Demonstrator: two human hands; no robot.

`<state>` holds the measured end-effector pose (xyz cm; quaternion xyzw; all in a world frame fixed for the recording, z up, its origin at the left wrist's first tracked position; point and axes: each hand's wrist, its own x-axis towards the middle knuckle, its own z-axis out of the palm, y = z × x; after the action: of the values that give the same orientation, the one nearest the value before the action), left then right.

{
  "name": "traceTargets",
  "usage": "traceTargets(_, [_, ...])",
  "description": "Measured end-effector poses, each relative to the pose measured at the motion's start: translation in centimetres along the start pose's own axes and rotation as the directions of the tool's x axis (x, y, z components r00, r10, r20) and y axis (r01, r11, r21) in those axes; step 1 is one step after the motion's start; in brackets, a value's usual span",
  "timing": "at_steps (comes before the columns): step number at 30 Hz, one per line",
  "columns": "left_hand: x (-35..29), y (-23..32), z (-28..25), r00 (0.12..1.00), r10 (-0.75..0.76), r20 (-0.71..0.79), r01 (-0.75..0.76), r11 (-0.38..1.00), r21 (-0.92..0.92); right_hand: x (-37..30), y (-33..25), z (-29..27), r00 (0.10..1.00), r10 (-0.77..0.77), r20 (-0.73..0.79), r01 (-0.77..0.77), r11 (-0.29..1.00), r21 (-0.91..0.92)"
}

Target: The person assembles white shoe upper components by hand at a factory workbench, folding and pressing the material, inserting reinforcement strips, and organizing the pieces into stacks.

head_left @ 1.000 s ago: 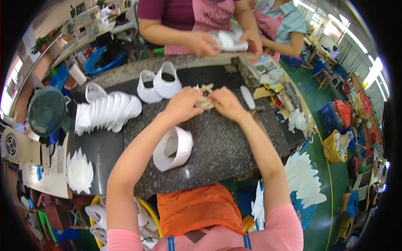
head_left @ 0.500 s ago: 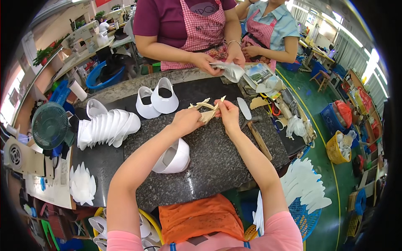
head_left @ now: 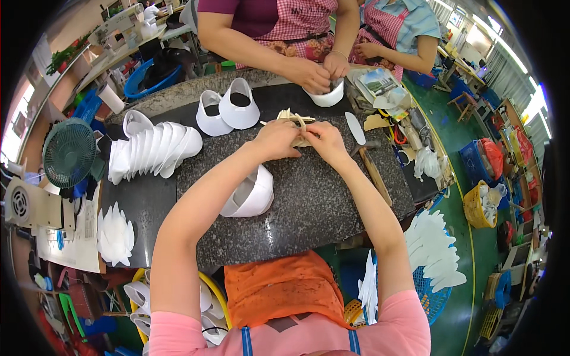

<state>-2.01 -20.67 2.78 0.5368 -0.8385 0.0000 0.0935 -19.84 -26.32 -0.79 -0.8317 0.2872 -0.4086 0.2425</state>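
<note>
Both forearms reach forward over the dark stone slab. My left hand (head_left: 276,140) is closed around a small tangle of thin cream strips (head_left: 290,115) near the slab's far side. My right hand (head_left: 324,142) pinches a strip of the same tangle, fingers close to the left hand; the fingertips are partly hidden. Just nearer than my left hand, a white curved collar-shaped piece (head_left: 254,196) stands on the slab. Right of my right hand lie a flat white insole-shaped piece (head_left: 355,128) and a hammer with a wooden handle (head_left: 375,175).
Across the bench a person's hands (head_left: 317,77) work on a white piece (head_left: 328,95). To the left are two upright white pieces (head_left: 240,107), a nested row (head_left: 151,151), flat white pieces (head_left: 115,236) and a fan (head_left: 69,152). A blue basket (head_left: 432,296) stands right.
My hands have drawn closer together on the strips, my left turning over them. The co-worker's hands have moved down to the bench edge, and the white piece there now shows its round opening.
</note>
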Motion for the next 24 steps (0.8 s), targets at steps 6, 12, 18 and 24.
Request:
traceTargets(6, [0.3, -0.1, 0.2, 0.985, -0.024, 0.169, 0.021, 1.000, 0.016, 0.9, 0.3, -1.1, 0.796, 0.586, -0.149, -0.482, 0.763, 0.430])
traceTargets(12, [0.0, -0.3, 0.5, 0.994, 0.101, 0.034, -0.105, 0.986, 0.129, 0.9, -0.2, -2.7, 0.738, 0.579, -0.345, -0.193, 0.672, 0.715])
traceTargets(18, [1.8, 1.0, -1.8, 0.929, -0.160, 0.334, 0.222, 0.962, -0.157, 0.9, -0.8, -4.0, 0.835, 0.525, -0.163, -0.294, 0.678, 0.674])
traceTargets(24, [4.7, 0.2, 1.2, 0.982, -0.067, -0.177, 0.031, 0.980, -0.196, 0.9, -1.5, -3.1, 0.928, 0.368, -0.060, -0.263, 0.760, 0.595])
